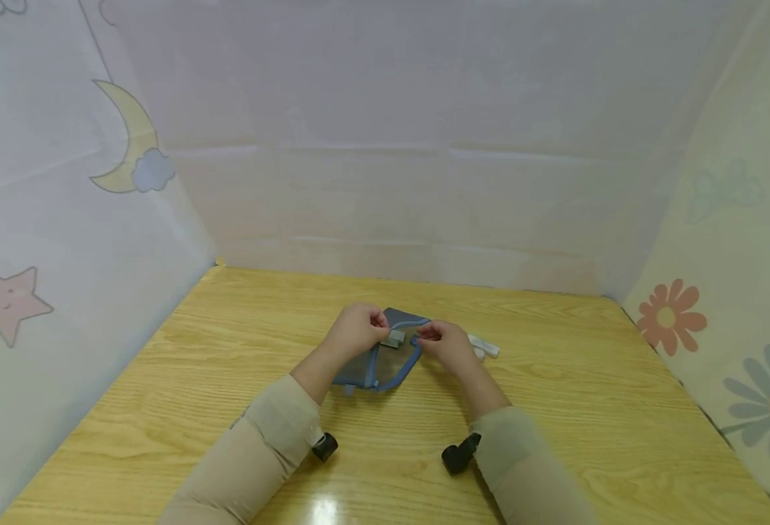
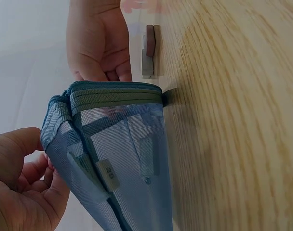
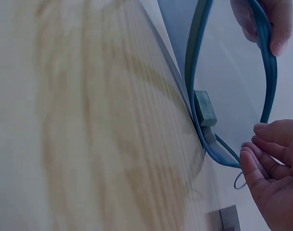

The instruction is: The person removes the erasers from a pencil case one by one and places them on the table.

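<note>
A blue-grey mesh zip pouch (image 1: pixel 397 357) stands unzipped on the table, its blue zip edges spread apart. My left hand (image 1: pixel 357 326) pinches one edge of its mouth, and my right hand (image 1: pixel 447 343) pinches the opposite edge. In the left wrist view the mesh side (image 2: pixel 137 144) faces the camera, with a small printed tag (image 2: pixel 108 175) on it. The right wrist view looks into the mouth, where a small greenish block (image 3: pixel 205 108) lies; through the mesh in the left wrist view its kind cannot be made out.
White stick-like items (image 1: pixel 485 345) lie on the wooden table (image 1: pixel 588 379) just beyond my right hand. Dark wrist mounts (image 1: pixel 460 455) hang from both sleeves. Printed sheets (image 1: pixel 385 197) wall the table at the back and sides.
</note>
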Available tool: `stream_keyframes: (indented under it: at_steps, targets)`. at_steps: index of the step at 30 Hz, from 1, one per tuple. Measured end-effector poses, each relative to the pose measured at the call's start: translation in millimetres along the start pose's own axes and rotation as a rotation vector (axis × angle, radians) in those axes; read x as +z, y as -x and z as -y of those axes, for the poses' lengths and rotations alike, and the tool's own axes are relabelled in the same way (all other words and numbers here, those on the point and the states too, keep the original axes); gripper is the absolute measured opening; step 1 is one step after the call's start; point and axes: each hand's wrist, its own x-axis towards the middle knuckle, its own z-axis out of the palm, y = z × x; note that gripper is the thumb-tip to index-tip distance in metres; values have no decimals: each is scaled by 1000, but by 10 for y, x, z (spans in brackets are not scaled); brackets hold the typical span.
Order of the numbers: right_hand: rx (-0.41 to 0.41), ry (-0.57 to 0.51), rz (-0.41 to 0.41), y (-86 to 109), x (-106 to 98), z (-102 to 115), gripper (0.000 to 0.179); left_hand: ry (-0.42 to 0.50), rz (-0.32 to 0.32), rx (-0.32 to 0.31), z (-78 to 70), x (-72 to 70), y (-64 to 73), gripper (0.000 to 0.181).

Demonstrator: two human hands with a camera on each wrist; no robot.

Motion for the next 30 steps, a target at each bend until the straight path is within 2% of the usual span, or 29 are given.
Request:
stream_keyframes:
  at_steps: [11,30]
  targets:
    - [-98,43,-3,-16,194,119,18,20,-2,-13,-63,-8,13,9]
    - [-23,123,-90,-7,388,25,20,25,-36,-26,-108,14,16,8]
